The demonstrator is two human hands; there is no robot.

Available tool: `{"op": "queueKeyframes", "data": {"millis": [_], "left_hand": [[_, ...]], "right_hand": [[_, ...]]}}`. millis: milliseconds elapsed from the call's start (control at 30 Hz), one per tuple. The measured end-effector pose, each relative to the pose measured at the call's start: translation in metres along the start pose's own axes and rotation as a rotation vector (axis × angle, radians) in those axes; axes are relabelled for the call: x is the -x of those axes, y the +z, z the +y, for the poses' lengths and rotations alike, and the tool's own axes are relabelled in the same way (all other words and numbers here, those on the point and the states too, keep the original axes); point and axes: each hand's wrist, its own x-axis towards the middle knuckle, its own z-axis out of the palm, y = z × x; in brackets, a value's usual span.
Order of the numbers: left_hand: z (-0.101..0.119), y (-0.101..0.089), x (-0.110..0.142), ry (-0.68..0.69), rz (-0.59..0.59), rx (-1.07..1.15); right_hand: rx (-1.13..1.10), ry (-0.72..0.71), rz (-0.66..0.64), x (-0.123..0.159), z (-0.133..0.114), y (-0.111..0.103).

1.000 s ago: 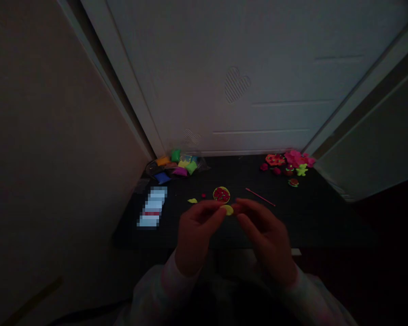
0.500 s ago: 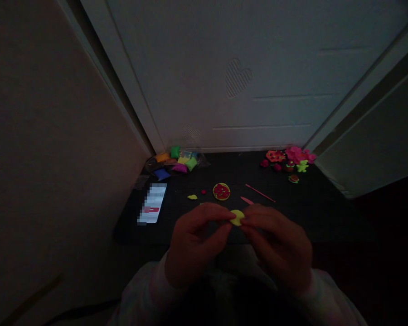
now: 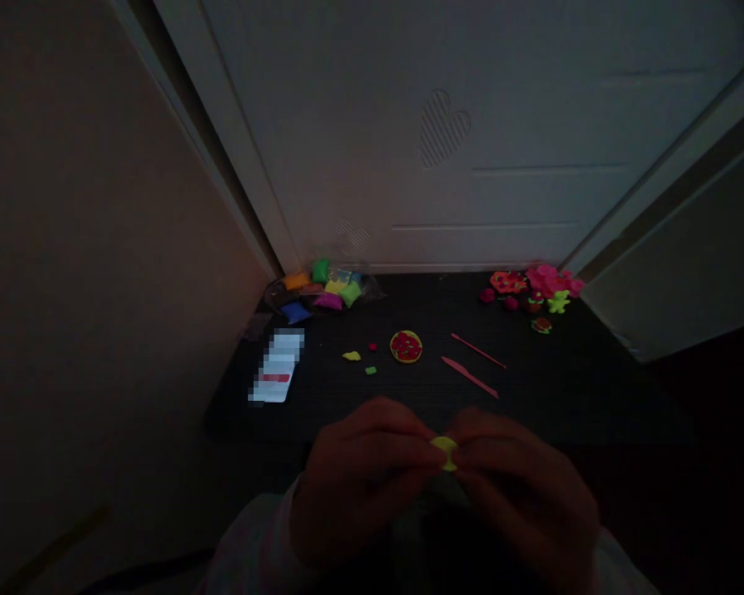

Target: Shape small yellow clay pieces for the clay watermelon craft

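Between my two hands, a flat yellow disc of modelling clay (image 3: pixel 445 452) is pinched near the front edge of the dark table (image 3: pixel 335 413). My left hand (image 3: pixel 365 475) grips its left side with thumb and fingers, and my right hand (image 3: pixel 527 483) grips its right side. Beyond them lies a small clay pizza (image 3: pixel 405 347) with a red top and yellow rim. Left of it are a yellow clay scrap (image 3: pixel 351 356), a red clay bit (image 3: pixel 373 347) and a green clay piece (image 3: pixel 370 371). A pink plastic knife (image 3: pixel 469 377) and a thin pink modelling stick (image 3: pixel 479 350) lie to its right.
A lit phone (image 3: pixel 278 368) rests at the table's left. Colourful clay packets (image 3: pixel 328 299) lie at the back left. Pink clay flowers (image 3: pixel 549 281), a yellow-green figure (image 3: pixel 558 302) and a tiny burger (image 3: pixel 541 326) stand at the back right. A white door (image 3: pixel 372 149) rises behind.
Both hands have moved down towards me with the yellow disc pinched between them. The whole pink knife and the green piece now show. The view has shifted slightly.
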Motion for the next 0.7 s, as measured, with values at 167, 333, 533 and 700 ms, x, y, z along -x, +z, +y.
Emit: {"op": "queueKeyframes", "data": {"millis": [167, 333, 533, 700], "left_hand": [[0.000, 0.003, 0.002, -0.017, 0.014, 0.008], [0.000, 0.005, 0.003, -0.027, 0.054, -0.017], [-0.001, 0.009, 0.007, -0.118, 0.135, -0.040], [-0.003, 0.010, 0.010, -0.145, 0.140, -0.032]], "right_hand": [[-0.007, 0.018, 0.041, 0.000, -0.003, 0.002], [-0.008, 0.054, 0.045, 0.003, -0.002, 0.003], [-0.038, 0.088, 0.076, 0.006, 0.000, 0.006], [-0.135, 0.147, 0.104, 0.010, 0.002, 0.009]]}}
